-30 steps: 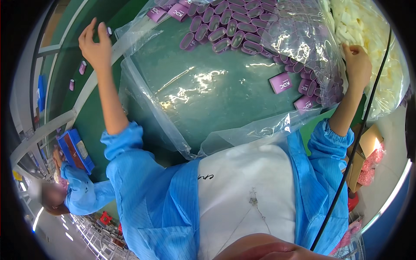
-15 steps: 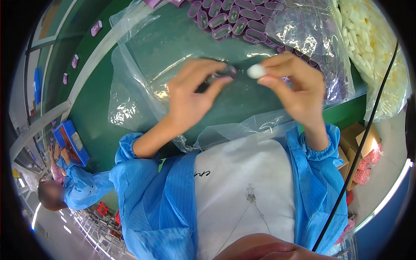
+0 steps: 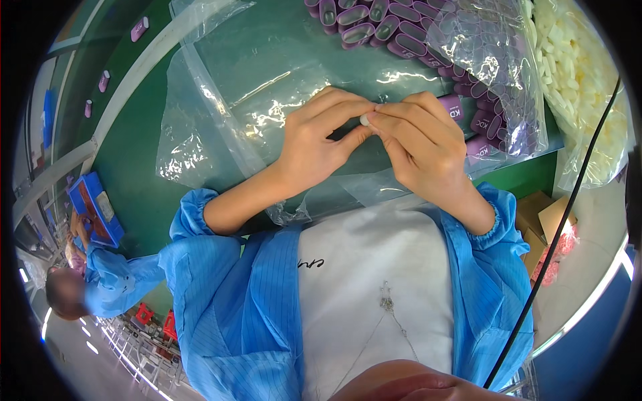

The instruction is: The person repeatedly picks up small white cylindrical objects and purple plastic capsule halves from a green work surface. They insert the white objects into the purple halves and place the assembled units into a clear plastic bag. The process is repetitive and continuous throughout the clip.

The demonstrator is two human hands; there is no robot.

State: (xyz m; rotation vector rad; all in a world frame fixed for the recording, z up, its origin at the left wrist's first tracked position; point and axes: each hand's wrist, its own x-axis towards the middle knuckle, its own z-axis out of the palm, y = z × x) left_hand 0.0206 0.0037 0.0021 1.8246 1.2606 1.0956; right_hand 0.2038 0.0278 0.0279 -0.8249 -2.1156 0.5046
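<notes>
Over the plastic sheet, my two hands meet fingertip to fingertip. My left hand [image 3: 314, 137] is closed, its thumb and fingers around a purple oval shell that is now almost wholly hidden by the hand. Fingers curled, my right hand [image 3: 424, 144] pinches a small white plastic piece [image 3: 364, 120], of which only a rounded end shows between the two hands. Whether the piece sits inside the shell, I cannot tell. Right beside my right hand lie some loose purple shells [image 3: 478, 148], flat sides up.
Clear plastic sheeting [image 3: 267, 73] covers the green table. Many purple oval shells [image 3: 358, 32] stand packed at the back, partly under film. A bag of white pieces [image 3: 568, 87] is at the right. Left are a belt with spaced shells [image 3: 104, 81], a blue tray [image 3: 83, 200] and a co-worker.
My hands have come together from apart. The white piece in my right hand has moved left to my left hand's fingertips, and the shell has gone out of sight.
</notes>
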